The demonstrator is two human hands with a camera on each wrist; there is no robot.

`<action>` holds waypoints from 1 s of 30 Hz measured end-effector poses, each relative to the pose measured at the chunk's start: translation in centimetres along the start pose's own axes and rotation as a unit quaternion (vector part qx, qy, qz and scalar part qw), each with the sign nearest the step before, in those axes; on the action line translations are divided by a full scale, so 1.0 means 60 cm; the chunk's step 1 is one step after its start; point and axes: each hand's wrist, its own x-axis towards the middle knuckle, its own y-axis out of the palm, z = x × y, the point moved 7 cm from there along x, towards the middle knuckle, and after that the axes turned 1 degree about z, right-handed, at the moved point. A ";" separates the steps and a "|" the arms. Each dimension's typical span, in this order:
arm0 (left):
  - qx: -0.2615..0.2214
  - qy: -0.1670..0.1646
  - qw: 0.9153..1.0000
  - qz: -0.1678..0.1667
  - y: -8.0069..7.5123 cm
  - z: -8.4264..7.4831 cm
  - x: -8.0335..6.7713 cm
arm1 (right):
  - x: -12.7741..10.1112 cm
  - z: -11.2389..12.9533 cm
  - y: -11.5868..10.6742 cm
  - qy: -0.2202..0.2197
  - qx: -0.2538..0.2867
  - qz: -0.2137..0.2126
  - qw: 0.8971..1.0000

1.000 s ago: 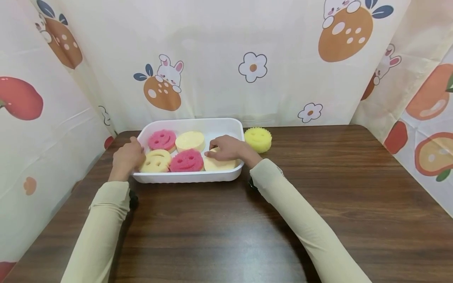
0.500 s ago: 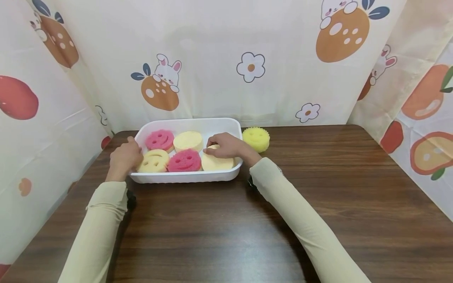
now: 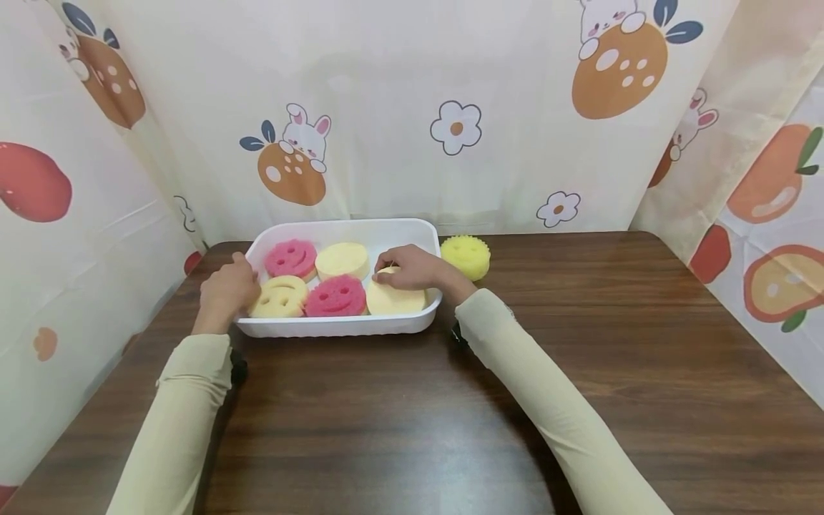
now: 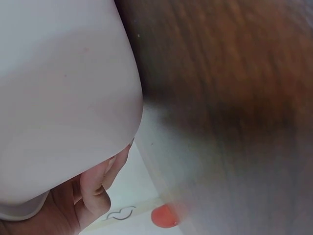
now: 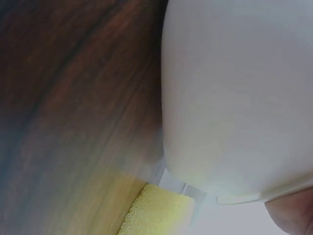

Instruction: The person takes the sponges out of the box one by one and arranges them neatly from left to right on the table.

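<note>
- Dark wooden table (image 3: 579, 372), with cartoon-print curtains (image 3: 399, 93) behind.
- White tray (image 3: 386, 231) holds five sponges.
- Left hand (image 3: 227, 290) grips the tray's edge.
- Right hand (image 3: 412, 269), fingers curled, pinches a pale sponge (image 3: 394, 300).
- A yellow sponge (image 3: 466, 255) sits just beside the tray.

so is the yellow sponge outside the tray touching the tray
Cannot tell. In the head view the yellow sponge sits right beside the white tray at its right far corner, but no gap or contact shows plainly; the right wrist view is blurred.
</note>
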 end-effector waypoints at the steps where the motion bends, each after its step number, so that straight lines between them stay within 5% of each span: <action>1: -0.001 0.000 1.000 0.000 0.001 0.000 0.000 | 0.000 0.000 0.000 0.001 0.005 0.000 1.000; 30: -0.001 -0.005 1.000 0.000 0.004 0.002 0.000 | -0.007 -0.007 -0.012 -0.005 0.053 0.012 0.999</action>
